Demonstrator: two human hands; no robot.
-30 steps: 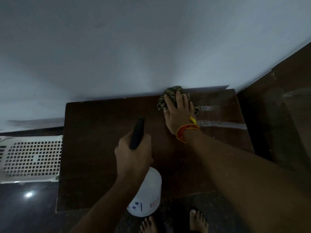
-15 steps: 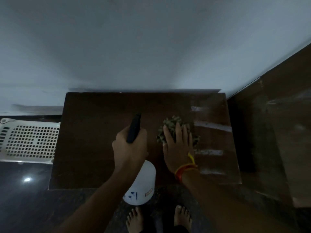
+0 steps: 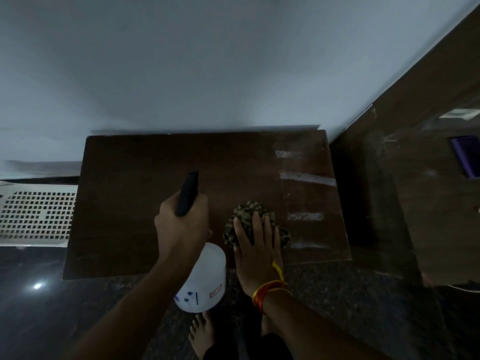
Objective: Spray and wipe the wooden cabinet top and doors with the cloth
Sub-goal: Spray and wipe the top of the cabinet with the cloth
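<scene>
Nearest the camera, a bare foot stands on the dark speckled floor just in front of the cabinet. Above it hangs the white body of the spray bottle, held over the cabinet's front edge. The left hand is wrapped around the bottle's neck with its fingers curled tight, and the black nozzle pokes forward out of the fist over the wood. Just to the right, the right hand lies palm down with its fingers straight and slightly spread, pressing the mottled green-brown cloth flat against the wooden cabinet top near its front right part. A red and yellow thread band circles that wrist. Pale streaks show on the right side of the top, beyond and beside the cloth. To the left of the cabinet sits a white perforated basket. Farthest back, the cabinet meets a plain pale wall, with a dark wooden panel on the right.
</scene>
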